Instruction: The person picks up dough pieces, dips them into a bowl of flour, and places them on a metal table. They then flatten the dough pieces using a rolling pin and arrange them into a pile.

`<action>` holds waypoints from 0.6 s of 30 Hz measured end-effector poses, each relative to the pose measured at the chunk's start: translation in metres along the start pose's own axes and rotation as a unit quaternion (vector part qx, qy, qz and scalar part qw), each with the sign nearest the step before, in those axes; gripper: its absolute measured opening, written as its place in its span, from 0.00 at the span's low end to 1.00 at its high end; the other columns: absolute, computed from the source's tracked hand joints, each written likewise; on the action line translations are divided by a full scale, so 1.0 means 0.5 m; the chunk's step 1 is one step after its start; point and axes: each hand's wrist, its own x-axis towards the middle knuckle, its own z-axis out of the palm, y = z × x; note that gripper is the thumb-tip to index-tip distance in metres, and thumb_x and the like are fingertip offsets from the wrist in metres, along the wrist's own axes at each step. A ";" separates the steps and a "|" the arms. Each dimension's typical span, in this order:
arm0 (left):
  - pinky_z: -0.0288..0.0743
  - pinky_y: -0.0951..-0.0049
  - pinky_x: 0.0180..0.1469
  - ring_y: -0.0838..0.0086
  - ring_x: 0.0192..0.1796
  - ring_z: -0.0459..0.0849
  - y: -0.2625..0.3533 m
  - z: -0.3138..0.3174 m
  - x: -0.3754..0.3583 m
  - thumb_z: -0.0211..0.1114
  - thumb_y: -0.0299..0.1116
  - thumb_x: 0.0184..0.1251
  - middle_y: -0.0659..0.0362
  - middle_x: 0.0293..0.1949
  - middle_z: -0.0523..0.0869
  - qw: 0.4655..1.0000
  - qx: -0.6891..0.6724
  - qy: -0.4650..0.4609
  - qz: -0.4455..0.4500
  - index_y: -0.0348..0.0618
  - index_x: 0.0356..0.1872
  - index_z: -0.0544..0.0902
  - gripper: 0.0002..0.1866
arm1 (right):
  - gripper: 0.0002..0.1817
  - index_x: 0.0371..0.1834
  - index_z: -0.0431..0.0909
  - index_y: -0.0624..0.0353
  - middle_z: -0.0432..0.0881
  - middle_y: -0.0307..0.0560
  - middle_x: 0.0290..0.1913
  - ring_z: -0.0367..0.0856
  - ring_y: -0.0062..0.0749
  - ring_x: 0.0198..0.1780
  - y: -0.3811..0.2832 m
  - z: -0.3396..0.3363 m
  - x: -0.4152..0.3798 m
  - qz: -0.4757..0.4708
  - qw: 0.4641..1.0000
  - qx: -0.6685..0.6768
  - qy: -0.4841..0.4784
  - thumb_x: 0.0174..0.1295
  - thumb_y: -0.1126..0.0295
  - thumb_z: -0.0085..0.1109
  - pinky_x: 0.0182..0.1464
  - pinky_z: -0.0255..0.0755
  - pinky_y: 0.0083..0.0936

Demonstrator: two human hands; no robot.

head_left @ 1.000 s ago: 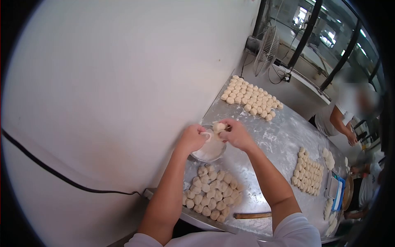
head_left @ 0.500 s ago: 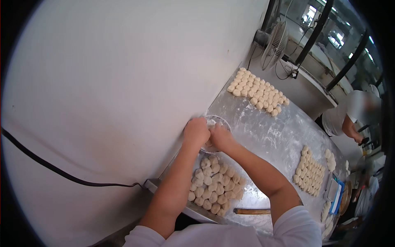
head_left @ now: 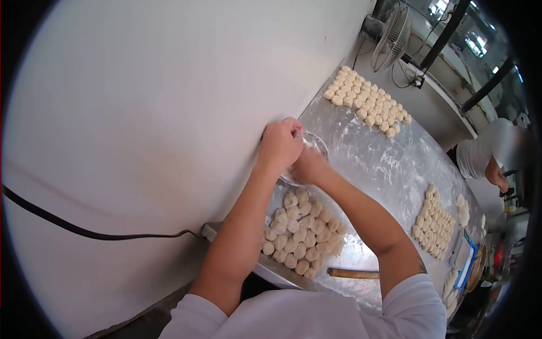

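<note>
My left hand (head_left: pixel 282 142) is over the near-wall side of a round bowl (head_left: pixel 323 144), with its fingers curled together; what they hold, if anything, is hidden. My right hand (head_left: pixel 309 165) reaches down into the same bowl, close beside the left one. Motion smears its fingers, and the hand covers much of the bowl. White flour shows on the bowl's inside. Just below the bowl, a cluster of floured dough balls (head_left: pixel 302 236) lies on the metal table (head_left: pixel 372 166).
A wooden rolling pin (head_left: pixel 354 274) lies by my right elbow. More dough balls (head_left: pixel 370 101) sit at the table's far end, others (head_left: pixel 433 223) at the right. A white wall (head_left: pixel 169 113) borders the left. A fan (head_left: pixel 392 38) stands beyond; a person (head_left: pixel 480 152) is at right.
The view has shifted, so the table appears higher and further right. My left hand has risen slightly with its fingers curled upward; my right hand has moved within the bowl and is blurred.
</note>
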 end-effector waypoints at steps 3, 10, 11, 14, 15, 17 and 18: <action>0.83 0.70 0.42 0.73 0.36 0.89 0.021 -0.011 -0.002 0.71 0.26 0.69 0.53 0.35 0.93 0.996 -0.085 -0.001 -0.024 0.37 0.47 0.90 0.09 | 0.17 0.46 0.90 0.63 0.90 0.61 0.40 0.90 0.51 0.45 0.007 -0.121 0.009 0.093 0.965 0.211 -0.123 0.55 0.68 0.69 0.52 0.83 0.40; 0.79 0.79 0.41 0.81 0.37 0.85 0.088 -0.074 -0.013 0.73 0.28 0.74 0.60 0.37 0.91 0.972 -0.235 -0.013 0.026 0.33 0.50 0.89 0.10 | 0.22 0.53 0.89 0.60 0.89 0.60 0.45 0.88 0.48 0.50 -0.127 -0.161 -0.132 -0.128 0.903 0.409 0.012 0.51 0.72 0.70 0.58 0.81 0.37; 0.79 0.80 0.41 0.81 0.37 0.85 0.096 -0.081 -0.017 0.73 0.28 0.74 0.60 0.37 0.91 0.965 -0.259 -0.014 0.029 0.33 0.50 0.89 0.10 | 0.21 0.52 0.89 0.59 0.88 0.61 0.48 0.86 0.48 0.53 -0.160 -0.153 -0.145 -0.115 0.911 0.393 -0.050 0.51 0.73 0.70 0.60 0.80 0.39; 0.77 0.80 0.40 0.81 0.38 0.86 0.101 -0.093 -0.021 0.73 0.28 0.74 0.60 0.38 0.91 0.960 -0.275 -0.010 0.052 0.33 0.51 0.89 0.10 | 0.22 0.55 0.86 0.59 0.84 0.61 0.54 0.83 0.52 0.59 -0.252 -0.069 -0.161 -0.126 0.941 0.299 -0.093 0.53 0.74 0.69 0.62 0.80 0.45; 0.77 0.81 0.39 0.81 0.39 0.86 0.099 -0.095 -0.020 0.73 0.28 0.74 0.60 0.38 0.91 0.961 -0.271 -0.004 0.063 0.33 0.51 0.89 0.10 | 0.23 0.57 0.86 0.59 0.83 0.61 0.56 0.83 0.53 0.59 -0.271 -0.016 -0.160 -0.147 0.948 0.265 -0.096 0.54 0.73 0.69 0.62 0.79 0.46; 0.77 0.80 0.39 0.80 0.40 0.87 0.094 -0.092 -0.020 0.72 0.29 0.74 0.59 0.39 0.91 0.963 -0.265 -0.006 0.054 0.33 0.50 0.89 0.10 | 0.25 0.60 0.84 0.59 0.81 0.61 0.59 0.82 0.56 0.60 -0.293 0.064 -0.156 -0.194 0.957 0.192 -0.103 0.56 0.72 0.70 0.62 0.79 0.48; 0.77 0.79 0.39 0.79 0.41 0.87 0.089 -0.089 -0.018 0.72 0.29 0.74 0.59 0.40 0.91 0.964 -0.260 -0.013 0.055 0.33 0.50 0.89 0.10 | 0.25 0.61 0.83 0.59 0.81 0.61 0.58 0.82 0.57 0.59 -0.289 0.052 -0.154 -0.185 0.949 0.234 -0.101 0.57 0.71 0.69 0.62 0.79 0.48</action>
